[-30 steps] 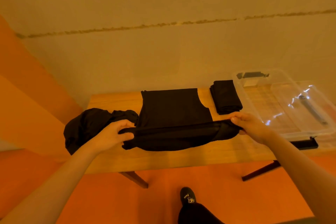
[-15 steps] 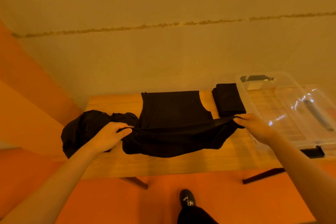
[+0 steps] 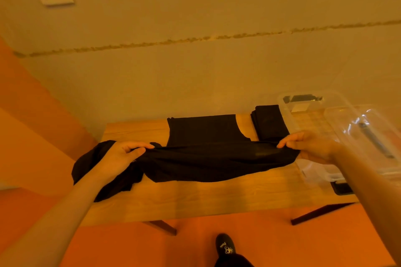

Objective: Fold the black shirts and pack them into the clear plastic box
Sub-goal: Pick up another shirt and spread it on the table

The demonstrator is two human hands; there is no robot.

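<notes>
A black shirt (image 3: 208, 136) lies across the middle of the wooden table (image 3: 217, 197). Its near edge is lifted off the table and stretched between my hands. My left hand (image 3: 123, 158) pinches the left end, and my right hand (image 3: 308, 145) pinches the right end. The lifted part sags toward me in the middle. A folded black shirt (image 3: 270, 122) lies at the back right of the table, beside the clear plastic box (image 3: 303, 115). A crumpled heap of black shirts (image 3: 91, 162) sits at the table's left edge, partly behind my left arm.
The box's clear lid (image 3: 368, 136) rests tilted over the box at the far right. A dark latch piece (image 3: 342, 187) lies at the box's near corner. A plain wall rises behind the table. My black shoe (image 3: 225, 247) shows on the orange floor below.
Both hands have raised the shirt's near edge from the table and carried it away from me. The cloth between them now hangs looser and deeper.
</notes>
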